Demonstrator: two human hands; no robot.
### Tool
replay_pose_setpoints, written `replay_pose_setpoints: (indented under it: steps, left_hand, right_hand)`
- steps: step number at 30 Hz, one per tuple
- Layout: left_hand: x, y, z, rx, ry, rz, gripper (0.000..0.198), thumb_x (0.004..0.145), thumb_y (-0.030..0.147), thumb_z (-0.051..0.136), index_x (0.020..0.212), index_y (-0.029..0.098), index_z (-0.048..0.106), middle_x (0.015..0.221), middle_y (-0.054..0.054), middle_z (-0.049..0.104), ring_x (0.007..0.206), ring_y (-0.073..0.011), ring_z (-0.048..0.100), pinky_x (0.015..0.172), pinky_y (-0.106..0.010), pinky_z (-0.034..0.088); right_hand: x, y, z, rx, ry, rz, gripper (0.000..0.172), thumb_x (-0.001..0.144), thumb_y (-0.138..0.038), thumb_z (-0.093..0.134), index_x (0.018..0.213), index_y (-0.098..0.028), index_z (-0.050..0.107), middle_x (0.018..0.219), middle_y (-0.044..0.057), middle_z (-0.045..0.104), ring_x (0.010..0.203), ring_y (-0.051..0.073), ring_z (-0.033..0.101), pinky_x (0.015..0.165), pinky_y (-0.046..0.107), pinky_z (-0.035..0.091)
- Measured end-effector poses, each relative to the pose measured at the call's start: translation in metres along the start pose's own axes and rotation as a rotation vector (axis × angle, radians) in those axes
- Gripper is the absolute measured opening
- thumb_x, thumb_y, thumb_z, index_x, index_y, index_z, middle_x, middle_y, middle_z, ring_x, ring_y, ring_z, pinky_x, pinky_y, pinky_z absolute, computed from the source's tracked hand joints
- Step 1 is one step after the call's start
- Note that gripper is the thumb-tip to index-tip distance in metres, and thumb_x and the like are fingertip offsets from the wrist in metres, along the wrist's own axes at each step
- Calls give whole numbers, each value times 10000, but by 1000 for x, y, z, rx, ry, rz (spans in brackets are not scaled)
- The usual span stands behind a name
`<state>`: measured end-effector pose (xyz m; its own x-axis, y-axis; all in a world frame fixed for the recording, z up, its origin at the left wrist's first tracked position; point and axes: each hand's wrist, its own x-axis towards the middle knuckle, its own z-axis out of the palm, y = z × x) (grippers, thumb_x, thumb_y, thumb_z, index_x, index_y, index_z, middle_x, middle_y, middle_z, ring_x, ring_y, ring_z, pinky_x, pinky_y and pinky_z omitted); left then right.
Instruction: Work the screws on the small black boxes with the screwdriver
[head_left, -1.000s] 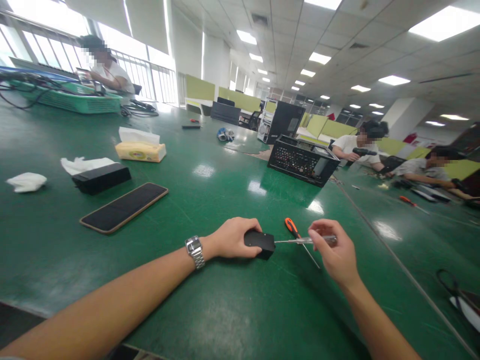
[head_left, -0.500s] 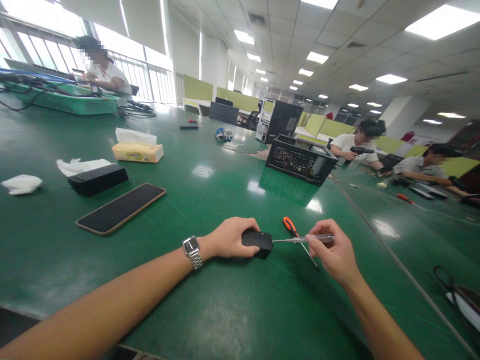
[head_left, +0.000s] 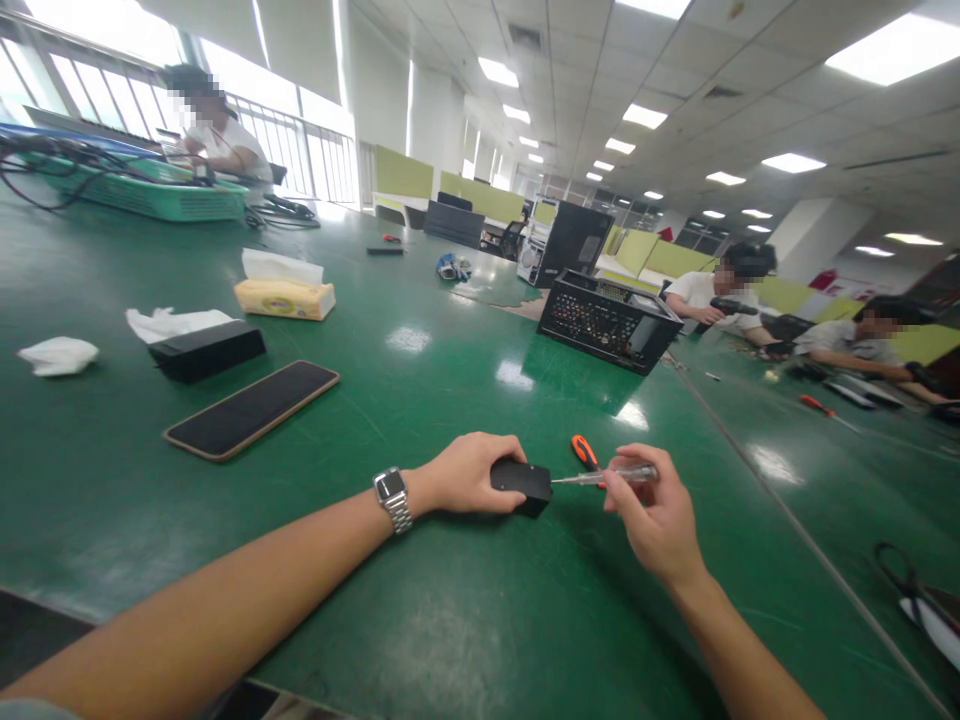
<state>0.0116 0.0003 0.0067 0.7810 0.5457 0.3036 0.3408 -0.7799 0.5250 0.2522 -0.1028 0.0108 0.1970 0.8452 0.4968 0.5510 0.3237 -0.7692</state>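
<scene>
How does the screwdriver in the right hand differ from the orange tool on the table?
The screwdriver has a clear handle; the orange tool has an orange and black one. The screwdriver is in the right hand, pointing at the black box; the orange tool lies on the table, partly hidden. Both are near the black box.

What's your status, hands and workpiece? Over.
Left hand gripping small black rectangular box. Right hand holding slim clear-handled screwdriver, tip at box's right end. Orange-and-black-handled screwdriver lying close by, partly hidden behind right hand.

Black block (head_left: 531, 484); green tabletop (head_left: 427, 620); orange screwdriver handle (head_left: 583, 451).
</scene>
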Motion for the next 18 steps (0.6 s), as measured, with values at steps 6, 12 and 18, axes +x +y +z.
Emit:
replay_pose_setpoints:
  steps: [6,12,18]
  left_hand:
    - [0,2,-2,0,-6,-17,350,723,384,675,1004,183,619,913,-33,665,793,-197,613,675,-245,431]
    - [-1,2,-2,-18,5,-19,361,731,393,671,1021,189,604,900,-25,661,777,-190,612,660,-242,423]
    - [-1,1,-2,-20,8,-18,366,731,406,677,1015,187,603,893,-26,658,770,-189,610,648,-241,418]
  right_hand:
    - [15,16,-14,-196,-85,165,244,806,-436,607,847,-199,564,596,-45,537,503,124,503,491,248,398]
    - [26,35,-22,-362,-463,183,238,839,-357,461,691,-194,553,592,-39,502,581,132,467,550,243,348]
    - [25,39,-16,-447,-470,148,226,852,-302,387,689,-208,512,631,-31,529,618,148,484,576,245,336]
